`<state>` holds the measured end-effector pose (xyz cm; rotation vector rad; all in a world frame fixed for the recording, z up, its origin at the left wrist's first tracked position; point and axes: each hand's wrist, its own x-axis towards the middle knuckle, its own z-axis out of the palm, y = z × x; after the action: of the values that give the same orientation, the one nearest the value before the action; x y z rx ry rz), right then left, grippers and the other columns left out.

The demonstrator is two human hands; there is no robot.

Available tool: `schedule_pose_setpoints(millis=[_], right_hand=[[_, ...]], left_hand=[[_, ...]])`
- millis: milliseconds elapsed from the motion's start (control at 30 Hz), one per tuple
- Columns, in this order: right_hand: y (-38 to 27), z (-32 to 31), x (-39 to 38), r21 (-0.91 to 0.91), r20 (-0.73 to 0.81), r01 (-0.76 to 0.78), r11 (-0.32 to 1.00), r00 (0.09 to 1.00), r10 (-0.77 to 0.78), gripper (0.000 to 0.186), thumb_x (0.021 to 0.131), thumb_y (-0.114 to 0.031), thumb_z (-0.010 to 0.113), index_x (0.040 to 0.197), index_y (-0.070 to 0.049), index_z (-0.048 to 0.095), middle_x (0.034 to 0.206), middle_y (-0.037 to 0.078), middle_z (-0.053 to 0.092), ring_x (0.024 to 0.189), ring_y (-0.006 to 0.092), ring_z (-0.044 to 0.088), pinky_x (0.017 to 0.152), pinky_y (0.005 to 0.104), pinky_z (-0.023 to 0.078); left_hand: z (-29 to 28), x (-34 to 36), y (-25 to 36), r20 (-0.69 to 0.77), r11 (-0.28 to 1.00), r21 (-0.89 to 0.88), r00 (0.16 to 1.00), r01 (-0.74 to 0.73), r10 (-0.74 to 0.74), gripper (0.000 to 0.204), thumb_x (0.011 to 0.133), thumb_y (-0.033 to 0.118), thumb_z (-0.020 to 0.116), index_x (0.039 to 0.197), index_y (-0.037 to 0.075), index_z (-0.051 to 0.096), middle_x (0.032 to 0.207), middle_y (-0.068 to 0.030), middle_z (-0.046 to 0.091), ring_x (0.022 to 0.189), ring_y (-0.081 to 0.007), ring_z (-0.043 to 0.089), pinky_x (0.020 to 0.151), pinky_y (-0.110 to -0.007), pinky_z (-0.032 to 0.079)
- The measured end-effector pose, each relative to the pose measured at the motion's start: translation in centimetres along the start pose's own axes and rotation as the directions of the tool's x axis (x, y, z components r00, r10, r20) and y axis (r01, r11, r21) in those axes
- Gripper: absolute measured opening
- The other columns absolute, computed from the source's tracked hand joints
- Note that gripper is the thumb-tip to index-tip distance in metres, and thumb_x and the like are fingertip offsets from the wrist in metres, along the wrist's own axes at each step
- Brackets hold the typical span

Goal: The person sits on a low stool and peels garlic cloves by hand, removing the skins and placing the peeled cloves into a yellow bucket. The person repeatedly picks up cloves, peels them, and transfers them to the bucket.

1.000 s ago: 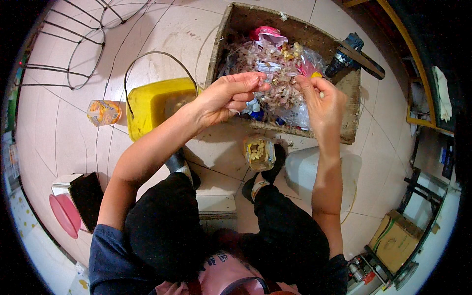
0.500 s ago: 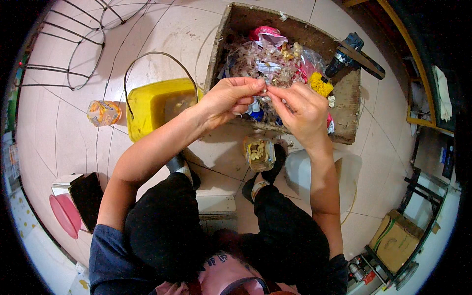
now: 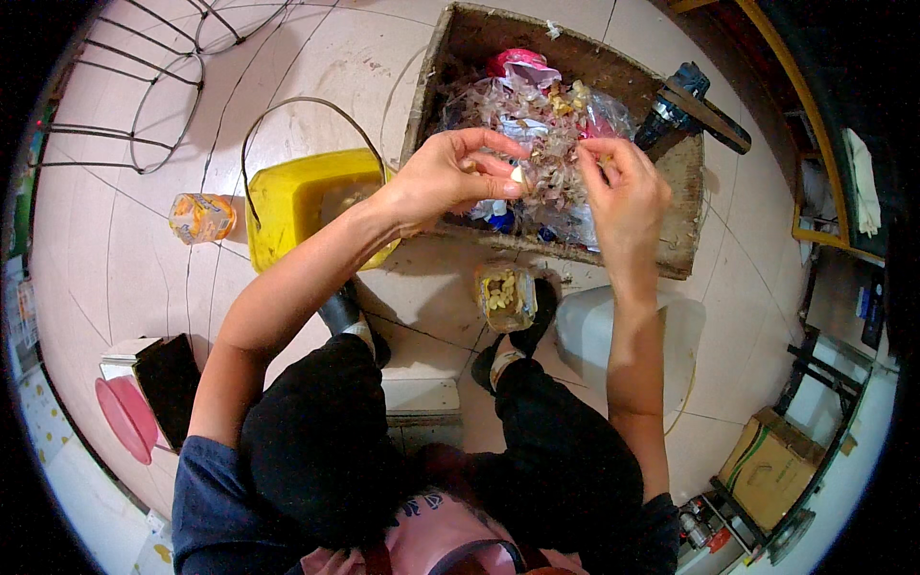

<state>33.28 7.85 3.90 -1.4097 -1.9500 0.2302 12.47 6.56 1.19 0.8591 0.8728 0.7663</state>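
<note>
1. Pale clove [image 3: 518,175]: at the left hand's thumb tip, seen over the near half of the wooden box [image 3: 682,225].
2. Left hand [image 3: 458,174]: over the box's left part, holding the clove between thumb and fingers; index fingertip apart above it, wrist angled in from lower left.
3. Right hand [image 3: 628,187]: over the box's right part, thumb and fingers curled close in a narrow pose; can't tell if a scrap is pinched. Forearm near upright.
4. Hands well apart, peelings [image 3: 551,177] showing between them inside the box.
5. Box edges: right wall carries a dark strapped object [image 3: 685,107] at the far corner; left wall stands close to the yellow bucket [image 3: 273,216].
6. Jar of cloves [image 3: 505,299]: just off the box's near edge. Whitish container [image 3: 596,337]: near side, right of that jar.
7. Pale tiled floor [image 3: 383,48]: bare stretch left of the box's far end; wire rack [image 3: 144,107] farther left. Orange-labelled jar [image 3: 201,218]: left of box, beyond bucket.
8. Cardboard carton [image 3: 770,471]: well right of box, nearer the person.
</note>
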Motion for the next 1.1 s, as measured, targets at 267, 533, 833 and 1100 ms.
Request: schedule_pose_setpoints(millis=[267, 533, 833, 1100], right_hand=[[-1.3, -1.0, -1.0, 0.252, 0.341, -0.259, 0.933, 0.926, 0.165, 0.02, 0.073, -0.017, 0.076, 0.089, -0.007, 0.07, 0.067, 0.003, 0.058, 0.055, 0.0106, 0.048, 0.051, 0.0263, 0.04], [-2.8, 0.1, -1.4, 0.247, 0.238, -0.07, 0.966, 0.971, 0.009, 0.021, 0.071, -0.016, 0.077, 0.088, -0.008, 0.068, 0.071, 0.006, 0.062, 0.055, 0.0162, 0.055, 0.052, 0.0296, 0.044], [-2.4, 0.9, -1.8, 0.099, 0.169, 0.129, 0.987, 0.975, -0.144, 0.015, 0.077, -0.017, 0.072, 0.086, -0.008, 0.065, 0.07, 0.008, 0.059, 0.06, 0.0242, 0.06, 0.053, 0.0349, 0.047], [-2.7, 0.6, -1.6, 0.068, 0.166, 0.295, 0.953, 0.939, -0.302, 0.013, 0.077, -0.01, 0.069, 0.088, -0.006, 0.064, 0.073, 0.008, 0.059, 0.062, 0.0249, 0.06, 0.054, 0.0353, 0.048]], left_hand=[[-0.1, 0.2, -0.5, -0.023, 0.976, 0.131, 0.983, -0.175, 0.18, 0.025, 0.076, 0.0, 0.072, 0.099, 0.002, 0.062, 0.091, -0.0051, 0.067, 0.083, -0.0098, 0.062, 0.074, -0.025, 0.052], [0.5, -0.4, 0.3, -0.091, 0.987, 0.141, 0.991, -0.083, 0.096, 0.019, 0.081, 0.006, 0.07, 0.1, 0.003, 0.064, 0.092, -0.0017, 0.066, 0.078, -0.0066, 0.059, 0.07, -0.021, 0.048], [0.5, -0.4, 0.2, -0.09, 0.941, 0.272, 0.968, -0.202, 0.234, 0.019, 0.084, 0.011, 0.068, 0.1, 0.001, 0.066, 0.092, -0.0031, 0.067, 0.083, -0.0079, 0.06, 0.076, -0.022, 0.048], [0.8, -0.7, 0.2, -0.143, 0.738, 0.625, 0.892, -0.254, 0.429, 0.014, 0.086, 0.01, 0.063, 0.093, -0.002, 0.063, 0.079, -0.0053, 0.065, 0.075, -0.0065, 0.056, 0.069, -0.025, 0.047]])
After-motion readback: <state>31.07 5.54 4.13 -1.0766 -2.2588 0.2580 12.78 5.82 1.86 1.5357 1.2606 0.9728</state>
